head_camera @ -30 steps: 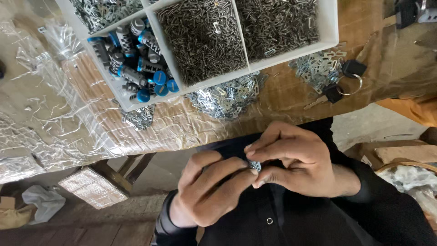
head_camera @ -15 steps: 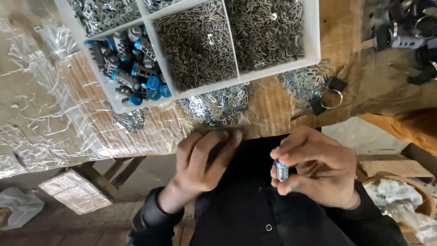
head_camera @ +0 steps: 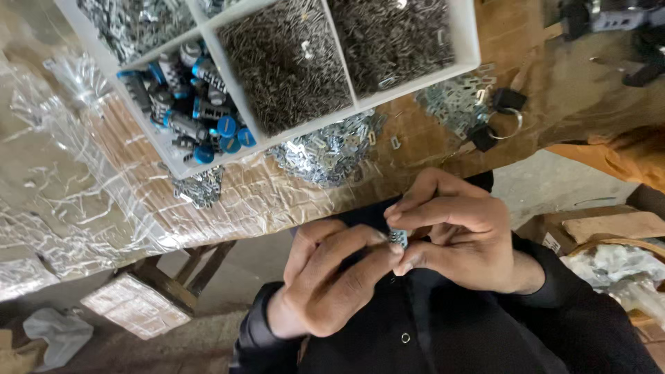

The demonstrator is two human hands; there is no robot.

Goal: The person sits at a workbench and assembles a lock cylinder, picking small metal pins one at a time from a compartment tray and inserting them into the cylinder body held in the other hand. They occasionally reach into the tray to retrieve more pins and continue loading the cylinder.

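Both hands meet in front of my dark shirt, below the table edge. My right hand (head_camera: 457, 232) pinches a small blue-and-silver cylinder part (head_camera: 398, 238) between thumb and fingers. My left hand (head_camera: 332, 277) has its fingertips pressed on the same part from the left. Most of the part is hidden by the fingers. Above the hands stands a white compartment tray (head_camera: 422, 79) holding blue-capped metal cylinders (head_camera: 197, 111) in one section and several small dark metal pins (head_camera: 287, 66) in others.
Piles of small silvery metal plates (head_camera: 325, 149) lie on the plastic-wrapped table (head_camera: 83, 194) in front of the tray. A key ring with black fobs (head_camera: 502, 118) lies at the right. Cardboard and plastic bags (head_camera: 616, 266) sit low at the right; a wrapped block (head_camera: 135, 305) lies on the floor.
Half a second ago my hands were apart, with the part in my right hand alone. My left hand has come back to it and both now pinch it.
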